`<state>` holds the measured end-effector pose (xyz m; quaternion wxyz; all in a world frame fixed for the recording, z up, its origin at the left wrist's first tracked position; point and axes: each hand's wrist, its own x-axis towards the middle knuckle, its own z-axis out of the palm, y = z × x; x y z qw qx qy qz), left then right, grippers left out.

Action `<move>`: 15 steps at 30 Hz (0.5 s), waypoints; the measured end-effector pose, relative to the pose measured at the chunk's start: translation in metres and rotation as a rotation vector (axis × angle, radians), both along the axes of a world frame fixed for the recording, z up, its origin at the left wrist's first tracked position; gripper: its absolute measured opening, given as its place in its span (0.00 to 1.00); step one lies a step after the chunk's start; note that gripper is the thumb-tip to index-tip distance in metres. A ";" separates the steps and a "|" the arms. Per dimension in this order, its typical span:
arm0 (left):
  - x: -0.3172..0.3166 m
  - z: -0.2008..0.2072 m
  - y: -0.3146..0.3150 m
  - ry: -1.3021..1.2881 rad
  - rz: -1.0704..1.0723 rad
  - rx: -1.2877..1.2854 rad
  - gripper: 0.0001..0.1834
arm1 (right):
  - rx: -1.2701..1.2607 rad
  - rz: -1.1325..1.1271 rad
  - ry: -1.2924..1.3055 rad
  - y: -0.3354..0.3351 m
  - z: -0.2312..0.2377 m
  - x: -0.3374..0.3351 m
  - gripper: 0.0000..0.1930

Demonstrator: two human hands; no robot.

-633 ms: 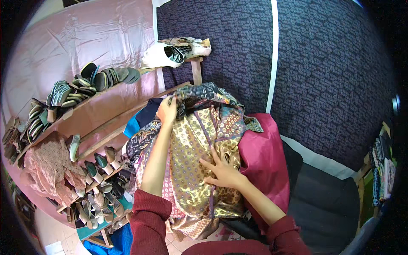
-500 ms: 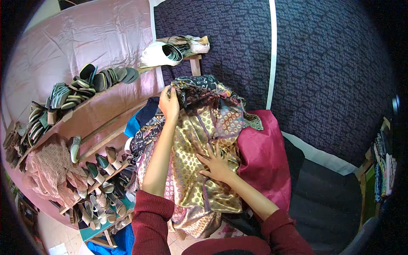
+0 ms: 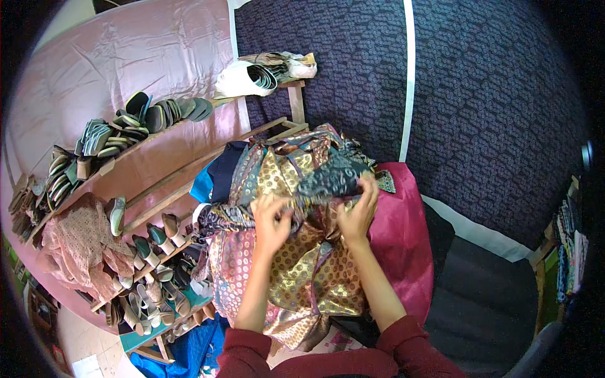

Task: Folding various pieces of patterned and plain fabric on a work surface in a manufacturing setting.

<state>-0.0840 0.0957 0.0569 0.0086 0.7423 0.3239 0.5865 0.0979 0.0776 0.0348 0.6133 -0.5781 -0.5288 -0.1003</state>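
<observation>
A black patterned cloth [image 3: 337, 176] with pale swirls lies gathered across the heap, between my two hands. My left hand [image 3: 272, 223] is closed on its left part, the fingers curled and slightly blurred. Toward the other end, my right hand [image 3: 358, 213] pinches the same cloth between thumb and fingers. Beneath both hands spreads a shiny gold cloth [image 3: 296, 277] with dotted patterns, creased and bunched in the middle. Pink-dotted fabric [image 3: 230, 264] hangs along its left side. A magenta cloth [image 3: 403, 233] drapes at the right of the heap.
A wooden rack at the left bears soles [image 3: 161, 115], several shoes [image 3: 148, 249] and a pink lace cloth [image 3: 85, 246]. Rolled white sheet material [image 3: 242, 79] rests on its far end. Dark patterned fabric [image 3: 328, 69] covers the wall behind. Folded textiles [image 3: 564, 252] stand at far right.
My left hand has come down and nearer from the heap's far edge. My right hand has lifted off the gold cloth and moved up and right, gripping the black patterned cloth, now folded toward me.
</observation>
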 end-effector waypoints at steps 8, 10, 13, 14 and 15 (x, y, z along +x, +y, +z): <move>0.015 -0.058 -0.044 0.294 0.208 -0.105 0.29 | -0.012 0.284 -0.179 0.027 0.035 0.068 0.19; 0.008 -0.067 -0.033 0.252 0.203 -0.304 0.53 | 0.050 0.397 -0.051 0.005 0.048 0.035 0.18; 0.023 -0.072 -0.013 0.113 0.047 -0.293 0.67 | 0.269 0.398 -0.023 -0.016 0.037 0.008 0.13; 0.016 -0.081 0.000 0.135 0.038 -0.279 0.69 | 0.033 0.534 -0.024 -0.027 0.031 -0.005 0.15; 0.014 -0.085 0.006 0.161 -0.008 -0.270 0.66 | -0.133 0.696 -0.127 -0.034 0.029 -0.015 0.15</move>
